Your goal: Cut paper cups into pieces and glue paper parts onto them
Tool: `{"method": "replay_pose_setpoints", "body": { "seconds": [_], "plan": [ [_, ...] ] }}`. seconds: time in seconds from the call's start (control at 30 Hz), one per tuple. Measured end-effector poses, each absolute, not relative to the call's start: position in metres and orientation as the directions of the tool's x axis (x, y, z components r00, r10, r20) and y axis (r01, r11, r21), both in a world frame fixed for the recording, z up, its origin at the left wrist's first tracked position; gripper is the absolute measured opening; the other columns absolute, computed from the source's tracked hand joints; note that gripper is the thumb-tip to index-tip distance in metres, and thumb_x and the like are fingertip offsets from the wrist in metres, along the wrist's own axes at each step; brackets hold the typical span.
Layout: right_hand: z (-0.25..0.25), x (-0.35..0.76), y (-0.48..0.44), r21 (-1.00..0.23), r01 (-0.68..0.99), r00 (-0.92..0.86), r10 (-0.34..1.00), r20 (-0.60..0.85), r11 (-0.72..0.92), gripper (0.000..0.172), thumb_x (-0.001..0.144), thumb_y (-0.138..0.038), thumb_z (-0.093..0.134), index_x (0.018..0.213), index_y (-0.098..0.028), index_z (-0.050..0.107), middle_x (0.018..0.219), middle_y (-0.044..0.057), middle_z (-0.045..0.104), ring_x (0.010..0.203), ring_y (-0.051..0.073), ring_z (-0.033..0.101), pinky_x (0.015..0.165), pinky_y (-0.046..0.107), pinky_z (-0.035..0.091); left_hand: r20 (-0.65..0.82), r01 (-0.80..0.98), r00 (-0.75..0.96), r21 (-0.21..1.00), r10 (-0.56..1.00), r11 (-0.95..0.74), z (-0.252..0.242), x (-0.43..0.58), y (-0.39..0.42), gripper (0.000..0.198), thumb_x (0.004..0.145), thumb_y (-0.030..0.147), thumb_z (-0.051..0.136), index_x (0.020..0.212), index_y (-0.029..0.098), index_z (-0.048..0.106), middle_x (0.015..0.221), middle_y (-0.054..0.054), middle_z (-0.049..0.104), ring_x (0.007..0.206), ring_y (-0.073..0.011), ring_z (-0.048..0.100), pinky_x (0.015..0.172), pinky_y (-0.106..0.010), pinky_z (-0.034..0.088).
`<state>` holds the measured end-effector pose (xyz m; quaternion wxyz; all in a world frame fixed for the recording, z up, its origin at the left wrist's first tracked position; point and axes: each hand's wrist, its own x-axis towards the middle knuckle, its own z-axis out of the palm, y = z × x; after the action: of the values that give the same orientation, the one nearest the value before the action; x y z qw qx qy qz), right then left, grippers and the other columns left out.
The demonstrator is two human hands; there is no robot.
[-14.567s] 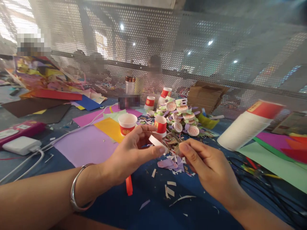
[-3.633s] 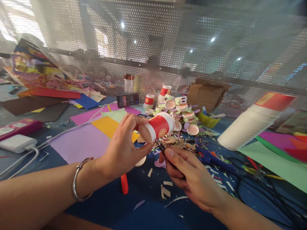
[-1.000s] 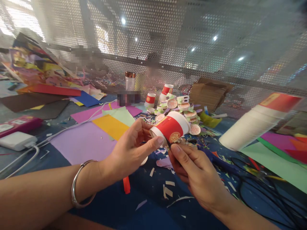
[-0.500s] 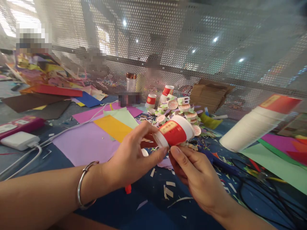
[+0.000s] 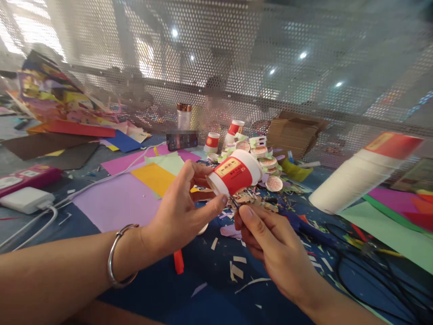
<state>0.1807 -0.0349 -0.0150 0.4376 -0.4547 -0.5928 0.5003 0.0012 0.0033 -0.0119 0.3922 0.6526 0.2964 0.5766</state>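
Observation:
A white paper cup (image 5: 237,174) with a red printed band lies tilted in the air, its base end to the left and its wide rim to the right. My left hand (image 5: 189,203) grips it near the left end, thumb below and fingers behind. Pinched in my right hand (image 5: 270,243) is a thin metal-tipped tool (image 5: 234,202), whose point meets the cup's lower edge; my fist hides the rest, so its kind is unclear. Behind the cup rises a pile of cut cup pieces (image 5: 259,151) with round printed bottoms.
Long stacked paper cups (image 5: 355,176) lean at the right. Purple paper (image 5: 115,198) and an orange sheet (image 5: 154,178) lie left. Black cables (image 5: 365,271) coil at lower right. A phone (image 5: 182,141), a jar (image 5: 184,116) and cardboard (image 5: 292,135) stand before a perforated screen. Paper scraps litter the table.
The cup has shifted slightly left and up in my left hand and turned a little. More of the tool's metal tip shows between my hands.

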Motion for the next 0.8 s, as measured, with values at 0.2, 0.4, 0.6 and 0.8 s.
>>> {"method": "replay_pose_setpoints", "body": {
  "seconds": [0.2, 0.4, 0.6, 0.8],
  "plan": [
    [-0.017, 0.179, -0.033, -0.995, 0.070, -0.214, 0.975, 0.049, 0.066, 0.049, 0.092, -0.064, 0.056, 0.073, -0.019, 0.057, 0.053, -0.009, 0.026, 0.045, 0.006, 0.017, 0.040, 0.022, 0.010, 0.489, -0.048, 0.167, 0.871, 0.856, -0.489, -0.013, 0.003, 0.005, 0.031, 0.081, 0.023, 0.073, 0.100, 0.021, 0.049, 0.097, -0.005, 0.065, 0.092, -0.0176, 0.064, 0.081, -0.034, 0.059],
    [-0.019, 0.177, -0.034, -0.996, 0.066, -0.163, 0.985, 0.048, 0.060, 0.049, 0.091, -0.064, 0.058, 0.069, -0.019, 0.052, 0.053, -0.009, 0.026, 0.046, 0.006, 0.019, 0.040, 0.021, 0.011, 0.454, 0.030, 0.232, 0.881, 0.860, -0.473, -0.021, 0.010, -0.003, 0.028, 0.079, 0.019, 0.071, 0.097, 0.021, 0.049, 0.099, -0.006, 0.062, 0.091, -0.0191, 0.064, 0.083, -0.041, 0.060],
    [-0.017, 0.177, -0.035, -0.998, 0.027, -0.151, 0.987, 0.047, 0.051, 0.049, 0.091, -0.062, 0.059, 0.069, -0.019, 0.053, 0.052, -0.009, 0.026, 0.045, 0.006, 0.019, 0.041, 0.021, 0.011, 0.436, -0.072, 0.229, 0.899, 0.870, -0.432, -0.020, 0.009, -0.005, 0.034, 0.080, 0.026, 0.074, 0.103, 0.020, 0.050, 0.106, -0.008, 0.061, 0.095, -0.0185, 0.062, 0.082, -0.037, 0.059],
    [-0.016, 0.180, -0.032, -1.000, 0.009, -0.172, 0.985, 0.009, 0.010, 0.048, 0.090, -0.062, 0.061, 0.072, -0.019, 0.055, 0.055, -0.008, 0.030, 0.047, 0.006, 0.022, 0.040, 0.019, 0.012, 0.150, -0.345, 0.306, 0.938, 0.940, -0.038, -0.016, 0.008, 0.001, 0.033, 0.088, 0.040, 0.071, 0.105, 0.018, 0.055, 0.098, -0.005, 0.067, 0.089, -0.0151, 0.065, 0.084, -0.032, 0.057]
  ]
}}
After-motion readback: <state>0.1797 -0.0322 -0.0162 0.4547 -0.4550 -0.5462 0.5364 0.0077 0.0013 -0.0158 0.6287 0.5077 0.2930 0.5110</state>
